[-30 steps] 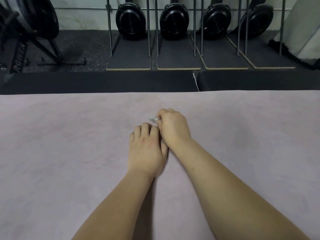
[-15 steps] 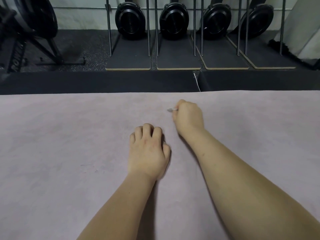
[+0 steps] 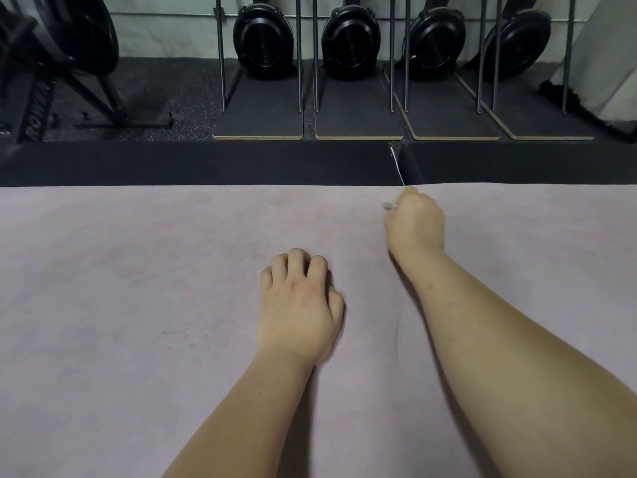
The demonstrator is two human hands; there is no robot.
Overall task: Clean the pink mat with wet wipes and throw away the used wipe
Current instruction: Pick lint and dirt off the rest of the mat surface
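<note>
The pink mat [image 3: 138, 288] fills the lower two thirds of the head view. My right hand [image 3: 415, 224] is curled near the mat's far edge and grips a small white wet wipe [image 3: 389, 205], of which only a corner sticks out to the left. My left hand [image 3: 300, 305] rests knuckles up on the middle of the mat, fingers curled under, with nothing seen in it. A few small dark marks [image 3: 191, 345] show on the mat left of my left wrist.
Beyond the mat lies a black floor mat [image 3: 206, 163], then several dark boards [image 3: 258, 108] with upright metal rods and black round machines [image 3: 263, 37] against the wall. A black exercise machine frame [image 3: 51, 81] stands at the far left.
My right hand has slid with the wipe from beside my left hand away and to the right, up to the mat's far edge. My left hand has stayed in place.
</note>
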